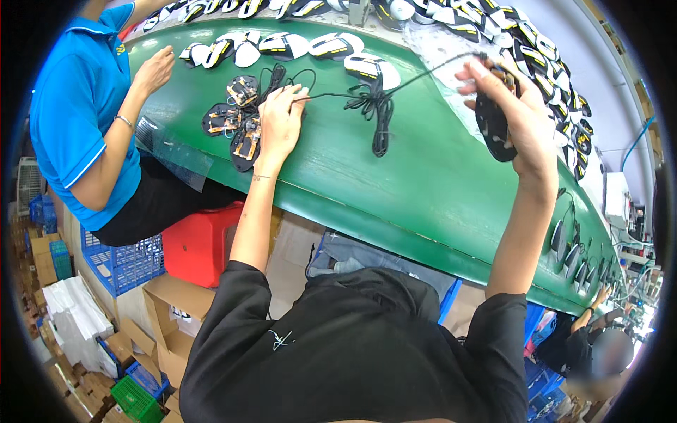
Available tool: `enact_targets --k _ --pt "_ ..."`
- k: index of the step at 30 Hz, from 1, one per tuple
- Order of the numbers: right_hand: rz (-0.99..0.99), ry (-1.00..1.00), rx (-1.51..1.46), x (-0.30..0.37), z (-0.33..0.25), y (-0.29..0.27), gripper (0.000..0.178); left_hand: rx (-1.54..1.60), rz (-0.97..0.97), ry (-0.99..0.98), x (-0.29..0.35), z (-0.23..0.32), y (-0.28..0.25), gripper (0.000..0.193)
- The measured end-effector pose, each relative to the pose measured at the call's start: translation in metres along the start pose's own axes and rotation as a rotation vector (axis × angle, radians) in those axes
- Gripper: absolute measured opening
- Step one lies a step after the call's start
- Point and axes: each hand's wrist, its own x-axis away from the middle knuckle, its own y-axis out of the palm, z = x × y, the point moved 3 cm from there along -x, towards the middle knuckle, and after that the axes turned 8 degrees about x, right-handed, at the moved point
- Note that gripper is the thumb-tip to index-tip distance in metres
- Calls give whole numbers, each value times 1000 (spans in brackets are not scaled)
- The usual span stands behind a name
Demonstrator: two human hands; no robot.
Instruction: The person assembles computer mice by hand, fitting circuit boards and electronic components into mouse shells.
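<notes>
My right hand (518,106) is raised over the green belt (395,176) and grips a black mouse base (492,127) by its upper end. A thin black cable (395,79) runs from that base leftward to my left hand (281,120), which pinches the cable just above the belt. Under my left hand lie a few open mouse bases with circuit boards (236,120). A bundled black cable (377,113) lies on the belt between my hands.
Black, white and yellow mouse shells (310,46) line the far side of the belt. A person in a blue shirt (77,106) sits at the left, hand on the belt. A red stool (201,243), blue crates (123,264) and cardboard boxes (173,310) stand below.
</notes>
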Motion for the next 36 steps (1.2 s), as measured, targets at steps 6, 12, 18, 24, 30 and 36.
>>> enact_targets --k 6,12,18,24,30,36 --pt "-232 115 764 34 61 -28 32 343 122 -435 -20 -7 -11 38" --pt "27 318 448 57 121 -40 30 117 48 -184 -28 -2 -14 23" --pt "68 145 364 80 137 10 39 -207 -152 306 -12 79 0 39" --pt "-127 78 427 89 148 29 40 275 -510 -19 1 70 24 15" --pt "3 -81 510 89 148 55 32 455 -876 -26 -14 68 8 30" --pt "-252 -14 506 81 129 76 26 732 -1094 -114 -11 65 1 17"
